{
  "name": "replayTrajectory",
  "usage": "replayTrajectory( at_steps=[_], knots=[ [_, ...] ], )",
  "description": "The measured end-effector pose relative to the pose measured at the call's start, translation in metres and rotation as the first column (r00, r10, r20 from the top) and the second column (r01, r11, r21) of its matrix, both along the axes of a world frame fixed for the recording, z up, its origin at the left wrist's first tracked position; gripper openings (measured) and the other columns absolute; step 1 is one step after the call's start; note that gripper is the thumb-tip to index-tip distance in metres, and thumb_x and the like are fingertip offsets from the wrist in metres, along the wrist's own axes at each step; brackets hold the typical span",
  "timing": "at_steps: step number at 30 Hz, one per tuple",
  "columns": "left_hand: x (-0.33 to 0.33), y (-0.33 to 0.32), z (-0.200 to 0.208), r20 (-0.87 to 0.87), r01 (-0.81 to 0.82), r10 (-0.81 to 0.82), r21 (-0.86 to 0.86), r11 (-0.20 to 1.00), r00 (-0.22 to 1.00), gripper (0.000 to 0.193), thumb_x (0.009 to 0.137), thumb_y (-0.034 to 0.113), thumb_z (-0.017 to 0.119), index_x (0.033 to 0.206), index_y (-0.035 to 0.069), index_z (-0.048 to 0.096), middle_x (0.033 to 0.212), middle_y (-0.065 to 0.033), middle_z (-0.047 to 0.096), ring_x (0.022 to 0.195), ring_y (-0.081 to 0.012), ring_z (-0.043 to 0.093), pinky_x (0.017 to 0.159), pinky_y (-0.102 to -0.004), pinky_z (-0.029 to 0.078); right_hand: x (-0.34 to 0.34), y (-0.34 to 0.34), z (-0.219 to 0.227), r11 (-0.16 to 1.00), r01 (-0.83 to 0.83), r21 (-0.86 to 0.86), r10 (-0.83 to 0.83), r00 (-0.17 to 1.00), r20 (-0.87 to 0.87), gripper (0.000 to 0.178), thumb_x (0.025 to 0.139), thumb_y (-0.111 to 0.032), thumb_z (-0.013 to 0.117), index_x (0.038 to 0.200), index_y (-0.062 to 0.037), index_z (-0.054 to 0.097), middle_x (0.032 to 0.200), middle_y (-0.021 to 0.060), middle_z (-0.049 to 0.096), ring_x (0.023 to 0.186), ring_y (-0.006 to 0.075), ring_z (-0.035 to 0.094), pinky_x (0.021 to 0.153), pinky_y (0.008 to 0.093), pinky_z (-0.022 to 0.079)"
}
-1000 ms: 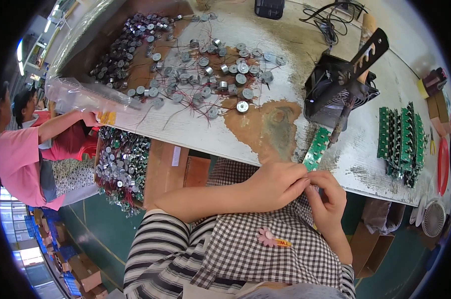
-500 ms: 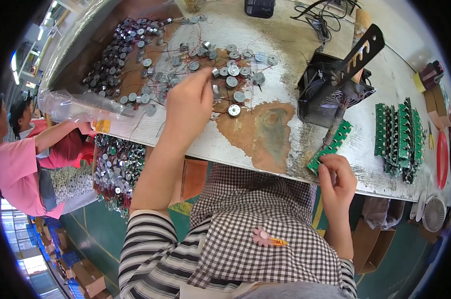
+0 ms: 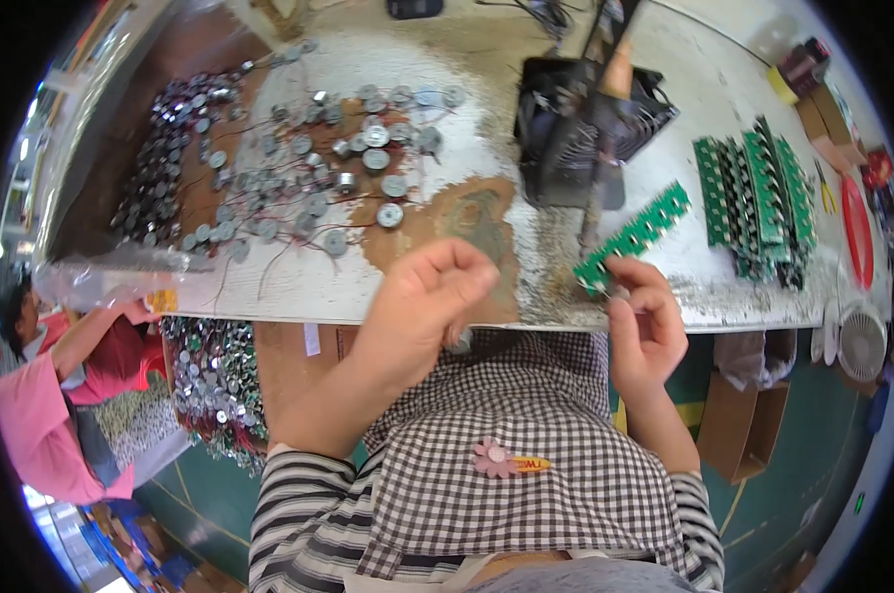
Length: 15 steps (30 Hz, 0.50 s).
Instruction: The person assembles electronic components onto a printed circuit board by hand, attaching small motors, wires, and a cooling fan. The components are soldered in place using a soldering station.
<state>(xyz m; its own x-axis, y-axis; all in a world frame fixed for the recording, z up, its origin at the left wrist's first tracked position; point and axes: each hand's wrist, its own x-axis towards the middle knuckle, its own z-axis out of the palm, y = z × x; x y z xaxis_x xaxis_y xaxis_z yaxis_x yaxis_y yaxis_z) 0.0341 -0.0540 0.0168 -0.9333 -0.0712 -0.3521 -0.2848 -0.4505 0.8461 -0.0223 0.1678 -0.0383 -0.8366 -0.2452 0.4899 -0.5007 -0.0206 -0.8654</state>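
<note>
My left hand (image 3: 422, 301) is curled at the worn table's front edge (image 3: 299, 301), fingers closed on a small round grey motor (image 3: 458, 340) that peeks out below the palm. My right hand (image 3: 647, 321) pinches the near end of a long green circuit board strip (image 3: 633, 239), which slants up and to the right over the table. The two hands are about a hand's width apart. Loose round motors with thin red wires (image 3: 309, 168) are spread over the table's left half, beyond my left hand.
A black fixture (image 3: 585, 128) stands behind the strip. Stacked green boards (image 3: 753, 198) lie at the right, with a red tool (image 3: 857, 229) and a small white fan (image 3: 862, 341). A heap of motors (image 3: 210, 381) sits below the table's left. A person in pink (image 3: 42, 425) works at far left.
My left hand reached out to the loose motors on the table, then came back to the front edge closed on one. My right hand kept hold of the green strip.
</note>
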Motion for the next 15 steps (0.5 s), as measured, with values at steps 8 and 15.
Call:
replayTrajectory(
  at_steps=[8, 15],
  knots=[
    [-0.010, 0.025, -0.017, 0.036, 0.109, -0.109, 0.020, 0.994, 0.993, 0.014, 0.086, 0.012, 0.064, 0.094, 0.001, 0.059, 0.069, 0.0024, 0.057, 0.055, -0.0028, 0.047, 0.047, -0.0157, 0.033, -0.015, -0.010, 0.000, 0.999, -0.047, 0.023, 0.050, 0.976, -0.210, 0.015, 0.075, 0.005, 0.060, 0.080, 0.0008, 0.047, 0.108, 0.0254, 0.059, 0.092, 0.0309, 0.056, 0.081, 0.0375, 0.045],
    [-0.018, 0.036, -0.017, 0.016, 0.032, -0.031, -0.017, 0.999, 0.999, 0.014, 0.085, 0.011, 0.066, 0.092, 0.001, 0.061, 0.072, 0.0030, 0.058, 0.061, -0.0023, 0.048, 0.054, -0.0172, 0.036, -0.014, -0.007, 0.000, 0.999, -0.033, 0.012, 0.035, 0.971, -0.238, 0.015, 0.073, 0.010, 0.059, 0.079, 0.0012, 0.048, 0.101, 0.0238, 0.061, 0.084, 0.0292, 0.059, 0.075, 0.0364, 0.047]
  ],
)
